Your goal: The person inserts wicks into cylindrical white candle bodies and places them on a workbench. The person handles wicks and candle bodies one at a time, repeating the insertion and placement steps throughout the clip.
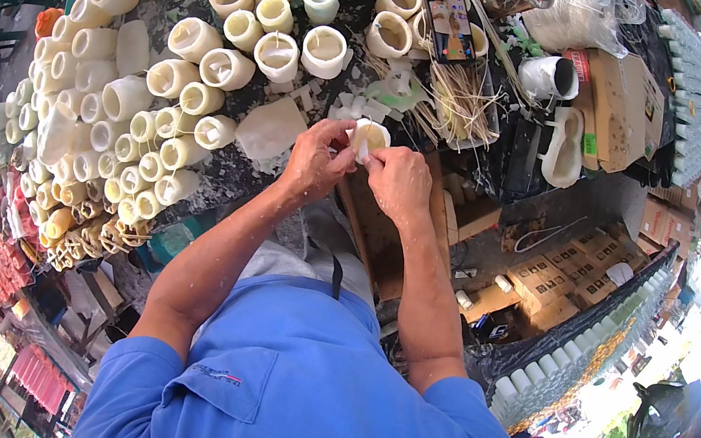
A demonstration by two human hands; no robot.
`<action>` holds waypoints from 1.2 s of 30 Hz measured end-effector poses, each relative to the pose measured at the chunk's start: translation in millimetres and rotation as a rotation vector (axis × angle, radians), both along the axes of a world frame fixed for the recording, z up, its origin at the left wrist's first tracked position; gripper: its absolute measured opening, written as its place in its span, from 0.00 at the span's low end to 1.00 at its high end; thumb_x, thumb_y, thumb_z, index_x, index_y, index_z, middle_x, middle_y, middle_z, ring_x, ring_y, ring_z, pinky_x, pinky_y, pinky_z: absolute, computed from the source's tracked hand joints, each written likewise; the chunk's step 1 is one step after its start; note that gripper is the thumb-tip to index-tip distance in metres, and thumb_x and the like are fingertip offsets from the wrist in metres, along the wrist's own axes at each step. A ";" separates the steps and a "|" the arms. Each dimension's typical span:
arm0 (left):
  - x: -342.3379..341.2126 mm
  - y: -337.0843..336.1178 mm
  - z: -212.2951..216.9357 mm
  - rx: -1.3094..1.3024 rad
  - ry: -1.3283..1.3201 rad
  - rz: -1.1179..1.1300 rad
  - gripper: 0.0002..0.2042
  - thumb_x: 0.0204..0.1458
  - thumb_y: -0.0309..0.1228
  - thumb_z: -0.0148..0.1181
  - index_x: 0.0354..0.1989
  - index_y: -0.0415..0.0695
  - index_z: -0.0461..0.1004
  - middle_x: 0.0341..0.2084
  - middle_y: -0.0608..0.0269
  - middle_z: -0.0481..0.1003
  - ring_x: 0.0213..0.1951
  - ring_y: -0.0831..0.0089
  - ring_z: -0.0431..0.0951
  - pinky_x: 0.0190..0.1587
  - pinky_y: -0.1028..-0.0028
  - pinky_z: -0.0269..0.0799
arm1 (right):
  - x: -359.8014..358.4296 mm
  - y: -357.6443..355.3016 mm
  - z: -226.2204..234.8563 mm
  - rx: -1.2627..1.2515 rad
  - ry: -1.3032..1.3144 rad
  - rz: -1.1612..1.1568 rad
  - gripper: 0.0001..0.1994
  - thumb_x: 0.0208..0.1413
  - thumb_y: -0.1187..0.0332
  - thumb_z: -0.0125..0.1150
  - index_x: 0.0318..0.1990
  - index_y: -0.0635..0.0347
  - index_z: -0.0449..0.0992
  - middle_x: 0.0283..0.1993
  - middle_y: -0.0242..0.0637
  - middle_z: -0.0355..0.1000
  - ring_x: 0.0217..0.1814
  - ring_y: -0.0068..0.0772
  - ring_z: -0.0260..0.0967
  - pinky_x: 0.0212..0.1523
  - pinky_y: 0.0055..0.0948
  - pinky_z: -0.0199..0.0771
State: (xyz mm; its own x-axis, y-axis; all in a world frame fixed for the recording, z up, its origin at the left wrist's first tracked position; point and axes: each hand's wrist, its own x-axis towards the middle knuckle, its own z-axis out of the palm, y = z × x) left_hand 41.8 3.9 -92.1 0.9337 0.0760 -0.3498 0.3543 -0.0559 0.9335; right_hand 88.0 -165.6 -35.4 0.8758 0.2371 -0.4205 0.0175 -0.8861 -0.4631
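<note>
Between my two hands, at the near edge of the table, is a small hollow cream cup [374, 134] that looks like wax. My left hand [316, 159] pinches its left side with thumb and fingers. Fingers of my right hand [400, 187] close on its right, near side, over a whitish bit I cannot make out. Just left of my left hand lies a flat cream sheet [272, 127]. Small pale translucent pieces [357, 108] lie beyond the cup. Many similar hollow cups [227, 69] stand to the left and far side, some with a wick-like strand across the opening.
A phone [449, 21] with a lit screen leans at the far side, above a bundle of dry straw-like sticks [467, 106]. Cardboard boxes [617, 116] stand at the right. Below the table edge is an open wooden drawer [378, 235]. White cylinders [540, 365] line the right.
</note>
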 end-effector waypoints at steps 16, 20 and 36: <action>9.1 -12.6 10.6 0.517 -0.048 -0.137 0.25 0.53 0.45 0.71 0.51 0.37 0.79 0.41 0.42 0.82 0.44 0.43 0.85 0.48 0.50 0.82 | 15.3 -24.0 6.2 0.196 0.017 0.069 0.12 0.64 0.65 0.70 0.47 0.66 0.87 0.36 0.50 0.84 0.34 0.41 0.81 0.41 0.39 0.79; 16.5 -20.1 18.5 0.574 -0.020 -0.189 0.22 0.56 0.45 0.67 0.47 0.37 0.78 0.34 0.44 0.85 0.38 0.44 0.87 0.42 0.49 0.83 | 15.9 -25.2 -6.1 0.279 -0.034 -0.072 0.09 0.64 0.72 0.71 0.48 0.67 0.86 0.32 0.34 0.80 0.32 0.21 0.71 0.38 0.27 0.75; 16.5 -19.2 -0.8 0.602 -0.129 -0.112 0.18 0.58 0.38 0.64 0.53 0.42 0.80 0.32 0.44 0.83 0.41 0.42 0.85 0.48 0.47 0.80 | 26.4 -15.0 -23.6 0.458 -0.328 0.186 0.07 0.57 0.77 0.75 0.43 0.66 0.87 0.41 0.42 0.81 0.39 0.38 0.80 0.41 0.33 0.78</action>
State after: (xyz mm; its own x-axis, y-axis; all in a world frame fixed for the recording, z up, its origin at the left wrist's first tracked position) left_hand 58.3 -15.3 -93.0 0.9792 0.1243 -0.1601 0.2027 -0.6152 0.7619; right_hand 114.4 -180.5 -59.0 0.8692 0.4922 0.0468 0.3602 -0.5654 -0.7420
